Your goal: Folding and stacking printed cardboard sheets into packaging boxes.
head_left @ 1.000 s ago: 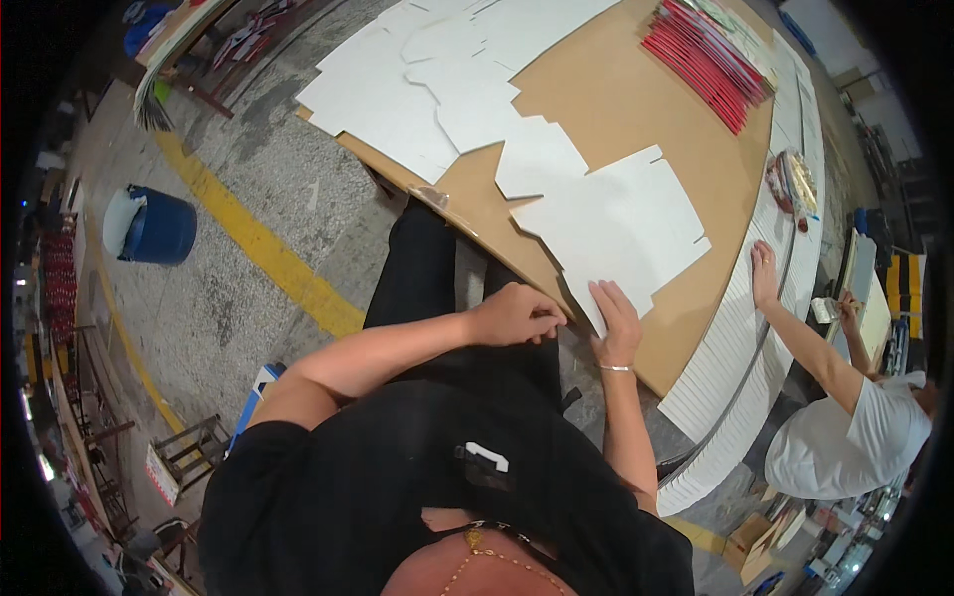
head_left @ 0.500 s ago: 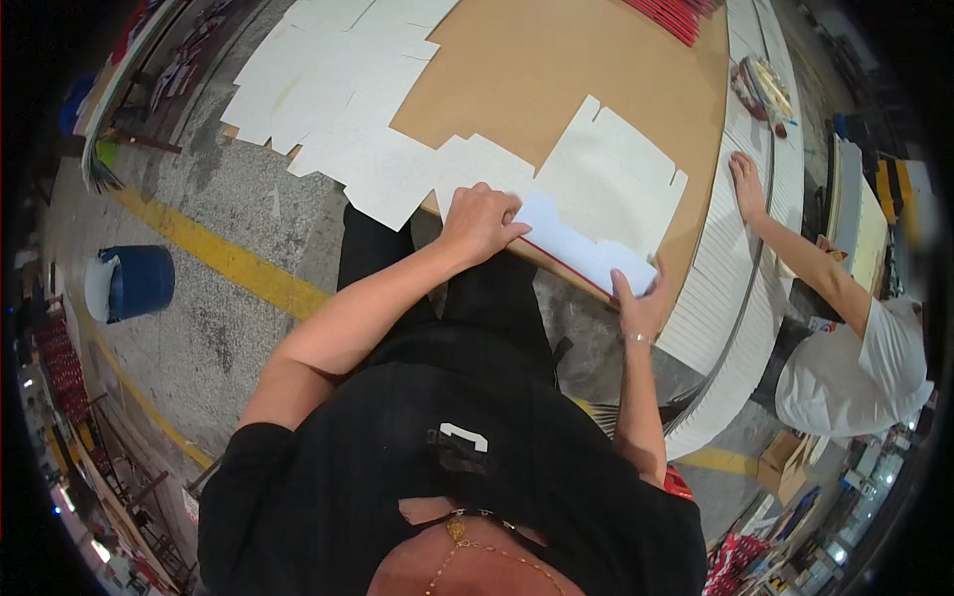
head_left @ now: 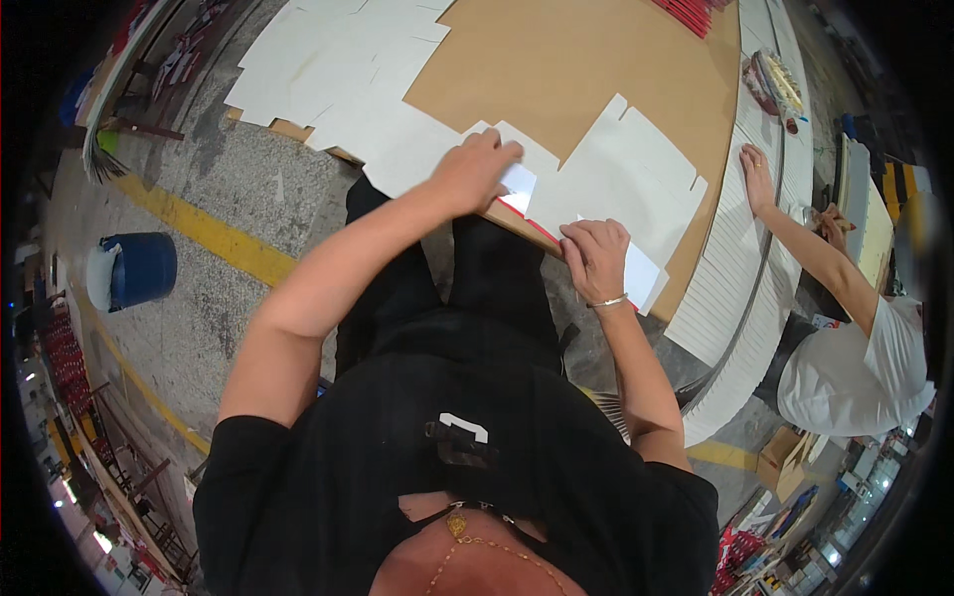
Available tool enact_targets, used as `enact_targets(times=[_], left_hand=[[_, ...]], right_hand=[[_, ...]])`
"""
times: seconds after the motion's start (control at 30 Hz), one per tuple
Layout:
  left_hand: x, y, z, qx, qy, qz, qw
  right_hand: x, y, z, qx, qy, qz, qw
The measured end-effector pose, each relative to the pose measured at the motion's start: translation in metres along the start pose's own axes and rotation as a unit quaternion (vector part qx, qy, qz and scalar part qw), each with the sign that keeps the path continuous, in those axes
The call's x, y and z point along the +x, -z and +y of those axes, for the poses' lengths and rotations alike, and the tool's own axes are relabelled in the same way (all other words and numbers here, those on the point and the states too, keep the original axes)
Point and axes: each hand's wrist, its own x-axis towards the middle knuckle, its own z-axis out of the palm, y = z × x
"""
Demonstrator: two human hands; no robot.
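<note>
A white die-cut card sheet (head_left: 628, 179) lies at the table's near edge, with a glossy bluish-white strip (head_left: 644, 278) and a thin red edge along its near side. My left hand (head_left: 475, 173) bears on the strip's left end, its fingers bent and partly hidden. Further right, my right hand (head_left: 599, 256) curls over the same strip, fingers together and thumb at the near edge. Both hands cover much of the strip. Larger white card sheets (head_left: 328, 79) spread over the left of the brown tabletop (head_left: 576, 60).
Red strips (head_left: 686, 15) lie at the far end. To the right, a co-worker's arm (head_left: 820, 260) reaches over stacked white ribbed sheets (head_left: 711, 288), where a clear bag (head_left: 775, 87) rests. A blue bucket (head_left: 144, 268) stands on the floor at left.
My left hand has moved up and slightly left along the strip. My right hand has shifted left from the strip's right corner and now curls over it, with its back upward.
</note>
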Motion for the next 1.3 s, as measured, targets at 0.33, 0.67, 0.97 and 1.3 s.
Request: enact_targets(times=[0.33,0.67,0.97,1.3], left_hand=[[-0.052,-0.058,0.045,0.311,-0.096,0.127,0.937],[-0.061,-0.047,0.018,-0.008,-0.153,0.107,0.982],[-0.076,0.032,0.075,0.145,-0.009,-0.224,0.964],[-0.091,-0.005,-0.068,0.231,-0.131,0.145,0.953]], right_hand=[[-0.025,-0.029,-0.072,0.499,-0.602,-0.016,0.623],[0.009,-0.047,-0.06,0.073,-0.25,0.297,0.919],[0.063,-0.009,-0.051,-0.299,-0.095,-0.272,0.91],[0.041,-0.054,-0.025,-0.214,-0.006,-0.221,0.951]])
